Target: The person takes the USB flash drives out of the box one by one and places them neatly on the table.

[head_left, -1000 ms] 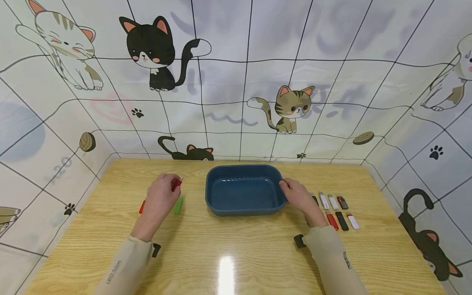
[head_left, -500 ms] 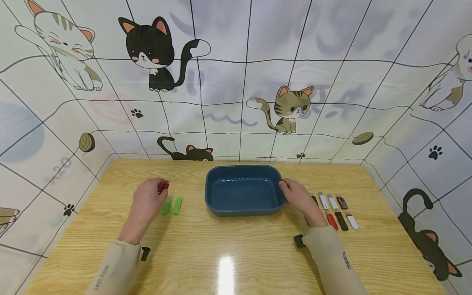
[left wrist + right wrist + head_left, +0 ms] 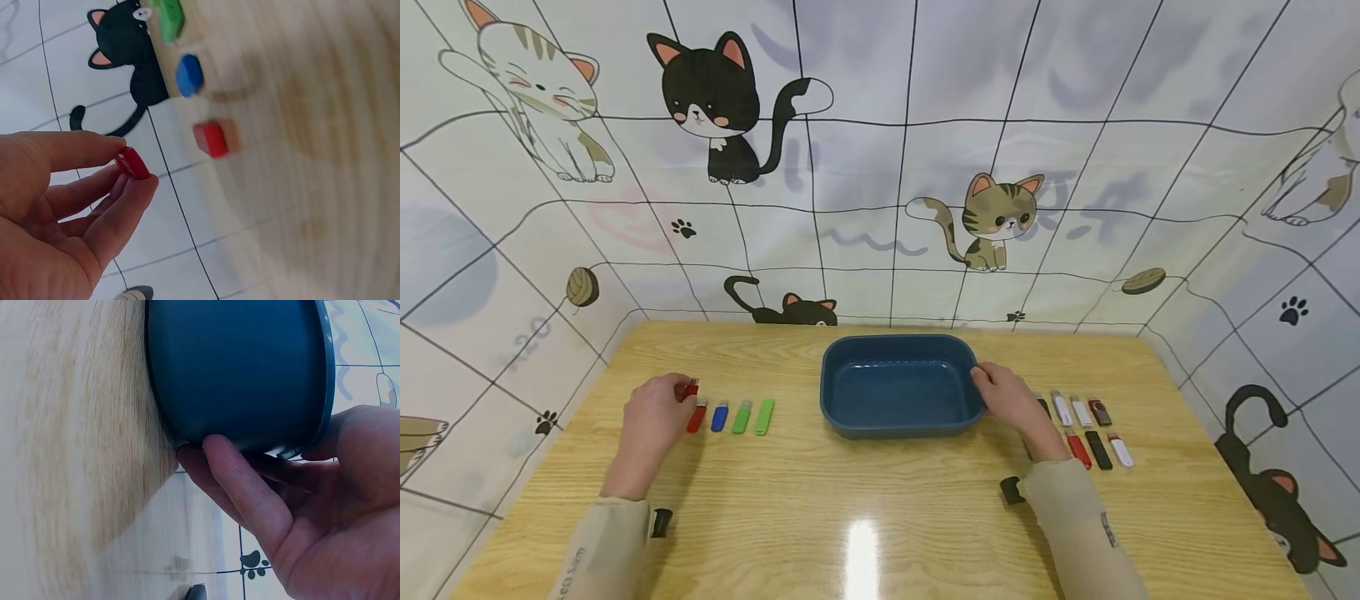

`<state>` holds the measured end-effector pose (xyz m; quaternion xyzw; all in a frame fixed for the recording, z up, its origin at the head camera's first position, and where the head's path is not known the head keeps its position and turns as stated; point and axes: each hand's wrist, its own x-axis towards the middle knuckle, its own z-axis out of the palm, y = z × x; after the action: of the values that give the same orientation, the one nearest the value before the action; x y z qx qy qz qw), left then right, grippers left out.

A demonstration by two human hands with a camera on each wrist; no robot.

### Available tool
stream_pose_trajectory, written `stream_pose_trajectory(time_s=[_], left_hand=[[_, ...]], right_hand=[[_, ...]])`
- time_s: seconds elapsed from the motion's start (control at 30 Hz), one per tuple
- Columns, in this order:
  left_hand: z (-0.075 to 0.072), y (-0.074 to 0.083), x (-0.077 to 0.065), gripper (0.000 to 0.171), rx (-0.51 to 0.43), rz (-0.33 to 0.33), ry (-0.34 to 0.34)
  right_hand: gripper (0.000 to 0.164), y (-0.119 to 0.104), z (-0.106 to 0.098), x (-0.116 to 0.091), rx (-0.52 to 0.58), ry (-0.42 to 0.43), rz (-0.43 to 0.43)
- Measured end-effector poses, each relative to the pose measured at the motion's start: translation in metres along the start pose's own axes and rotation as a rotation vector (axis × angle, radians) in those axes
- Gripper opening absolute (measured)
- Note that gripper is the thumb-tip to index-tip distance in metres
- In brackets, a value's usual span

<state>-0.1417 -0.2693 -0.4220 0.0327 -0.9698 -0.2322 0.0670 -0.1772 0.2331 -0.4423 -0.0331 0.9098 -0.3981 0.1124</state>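
My left hand (image 3: 650, 421) pinches a red USB flash drive (image 3: 133, 164) between thumb and fingertips, raised over the left part of the table. Close by lies a row of flash drives: a red one (image 3: 697, 417), a blue one (image 3: 719, 417), a green one (image 3: 742, 418) and a lighter green one (image 3: 764, 417). In the middle stands a dark blue rectangular basin (image 3: 901, 432), nothing inside it. My right hand (image 3: 1011, 406) grips its right end, thumb at the rim and fingers against the outer wall (image 3: 244, 381).
Several more flash drives lie in two rows right of the basin, among them a red one (image 3: 1078, 451), a black one (image 3: 1098, 451) and a white one (image 3: 1121, 451). A cat-print cloth (image 3: 865, 167) hangs behind the wooden table (image 3: 790, 517).
My left hand has moved left with the red flash drive, from beside the green drives to the row's left end, uncovering the row. My right hand stays on the basin.
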Motion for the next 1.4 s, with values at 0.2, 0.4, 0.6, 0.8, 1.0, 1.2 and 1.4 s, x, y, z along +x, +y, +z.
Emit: stream_pose_trajectory(time_s=[0.2,0.4,0.6,0.8,1.0,1.2,1.4], left_hand=[[-0.001,-0.015,-0.002,0.032,0.03,-0.04,-0.042],[0.0,-0.025,-0.003,0.026,0.068,-0.031,-0.07],[0.003,-0.033,-0.002,0.023,0.092,-0.032,-0.091],[0.004,-0.036,0.0,0.022,0.115,-0.024,-0.102],[0.006,-0.038,0.001,0.021,0.117,-0.008,-0.106],[0.004,-0.039,0.003,0.022,0.107,-0.019,-0.129],[0.001,-0.042,0.002,0.03,0.069,-0.052,-0.16]], right_hand=[[0.041,0.0,0.0,-0.001,0.003,-0.005,-0.004],[0.042,-0.002,0.0,-0.002,0.005,-0.007,-0.006],[0.041,-0.003,0.001,-0.002,-0.001,-0.004,-0.011],[0.041,-0.004,0.0,-0.003,0.001,-0.005,-0.012],[0.041,-0.004,0.0,-0.003,0.01,-0.003,-0.004],[0.043,-0.003,0.001,-0.002,0.016,-0.006,-0.002],[0.044,-0.004,0.002,-0.002,0.006,-0.001,-0.007]])
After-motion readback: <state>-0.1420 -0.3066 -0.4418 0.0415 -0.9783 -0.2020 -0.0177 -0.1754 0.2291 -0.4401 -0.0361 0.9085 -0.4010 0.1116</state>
